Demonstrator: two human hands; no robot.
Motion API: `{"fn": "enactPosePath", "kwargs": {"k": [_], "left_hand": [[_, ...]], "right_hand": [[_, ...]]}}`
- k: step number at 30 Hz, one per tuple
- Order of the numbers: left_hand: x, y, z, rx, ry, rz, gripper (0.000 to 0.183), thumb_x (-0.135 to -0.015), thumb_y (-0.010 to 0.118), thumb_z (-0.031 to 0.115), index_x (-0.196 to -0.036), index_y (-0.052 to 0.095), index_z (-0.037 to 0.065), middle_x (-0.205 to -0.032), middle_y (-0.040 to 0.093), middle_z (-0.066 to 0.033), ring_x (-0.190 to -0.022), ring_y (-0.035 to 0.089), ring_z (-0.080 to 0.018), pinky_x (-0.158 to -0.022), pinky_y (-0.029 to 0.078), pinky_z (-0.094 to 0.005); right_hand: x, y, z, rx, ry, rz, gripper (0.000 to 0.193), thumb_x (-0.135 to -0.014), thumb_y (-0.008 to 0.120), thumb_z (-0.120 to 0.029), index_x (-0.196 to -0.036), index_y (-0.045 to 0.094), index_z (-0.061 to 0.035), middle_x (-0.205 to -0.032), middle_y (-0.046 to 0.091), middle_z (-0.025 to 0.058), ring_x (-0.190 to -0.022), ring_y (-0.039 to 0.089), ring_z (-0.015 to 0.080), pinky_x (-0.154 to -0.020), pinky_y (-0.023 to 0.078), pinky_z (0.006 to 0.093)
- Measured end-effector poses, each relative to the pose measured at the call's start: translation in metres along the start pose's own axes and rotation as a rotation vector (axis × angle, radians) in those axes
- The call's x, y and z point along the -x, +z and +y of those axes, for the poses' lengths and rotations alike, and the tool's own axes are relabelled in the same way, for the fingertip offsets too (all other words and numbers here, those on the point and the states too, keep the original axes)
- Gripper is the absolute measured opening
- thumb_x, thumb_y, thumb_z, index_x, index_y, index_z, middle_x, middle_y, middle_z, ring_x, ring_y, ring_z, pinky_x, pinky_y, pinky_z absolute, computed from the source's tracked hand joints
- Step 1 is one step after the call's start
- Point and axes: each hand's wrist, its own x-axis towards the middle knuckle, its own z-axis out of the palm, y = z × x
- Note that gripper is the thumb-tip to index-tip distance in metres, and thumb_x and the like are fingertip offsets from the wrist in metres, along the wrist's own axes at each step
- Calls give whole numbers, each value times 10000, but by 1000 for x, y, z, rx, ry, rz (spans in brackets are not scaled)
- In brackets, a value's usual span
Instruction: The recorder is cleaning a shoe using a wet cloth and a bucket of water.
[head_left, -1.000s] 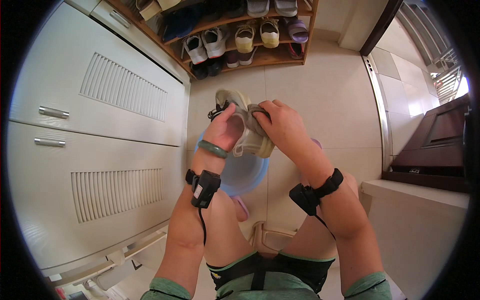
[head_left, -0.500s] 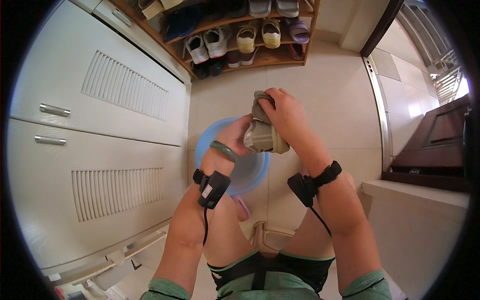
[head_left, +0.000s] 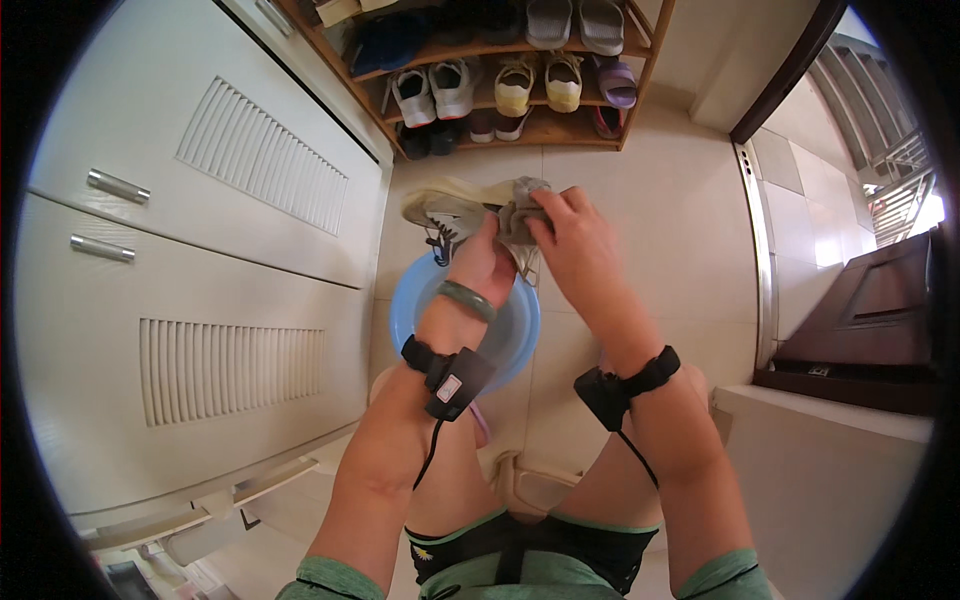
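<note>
shoe (head_left: pixel 452 210) gripped in left hand (head_left: pixel 484 266) – heel end mostly hidden; right hand (head_left: pixel 572 228) pinches grey cloth (head_left: pixel 520 212)

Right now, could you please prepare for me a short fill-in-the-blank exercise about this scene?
The left hand holds a lace-up sneaker, while the ____ hand holds a gray cloth.
The green bangle is on the ____ wrist.
The basin on the floor is coloured ____.

Missing words: right; left; blue.
</note>
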Motion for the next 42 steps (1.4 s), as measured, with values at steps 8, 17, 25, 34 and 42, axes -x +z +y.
{"fn": "enactPosePath", "kwargs": {"k": [8,17,25,34,42], "left_hand": [[-5,-9,9,142,-55,4,336,-985,325,246,-1190,449,10,-1201,521,-118,-1104,494,-259,-970,381,-393],[0,-8,29,214,41,26,397,-990,300,289,-1259,400,14,-1265,483,-120,-1161,467,-264,-960,397,-427],[1,-5,17,17,82,-129,297,-937,469,193,-1182,486,26,-1153,562,-87,-1023,561,-222,-898,448,-356],[15,2,21,-219,171,-75,270,-865,535,72,-1116,510,-23,-1062,580,-92,-914,592,-182,-750,494,-292],[26,-11,19,-851,233,-142,345,-861,517,60,-1191,454,-19,-1081,560,-79,-955,554,-148,-804,468,-277]], "right_hand": [[21,29,5,-55,13,-115,188,-812,550,-100,-996,582,-75,-896,562,156,-740,575,372,-634,483,427],[21,14,64,17,271,-212,174,-849,497,-109,-1001,558,-48,-982,547,196,-873,553,391,-732,471,436],[-1,10,5,-287,-14,83,286,-804,564,-112,-1083,555,-49,-1079,552,148,-992,519,347,-849,439,389],[-1,22,-4,-137,-197,19,275,-816,539,-85,-1090,560,-77,-1240,503,129,-1181,437,317,-947,388,390],[-2,35,0,-249,-127,-18,234,-865,494,-111,-1081,556,-45,-1187,537,174,-1088,506,353,-890,426,394]]}}
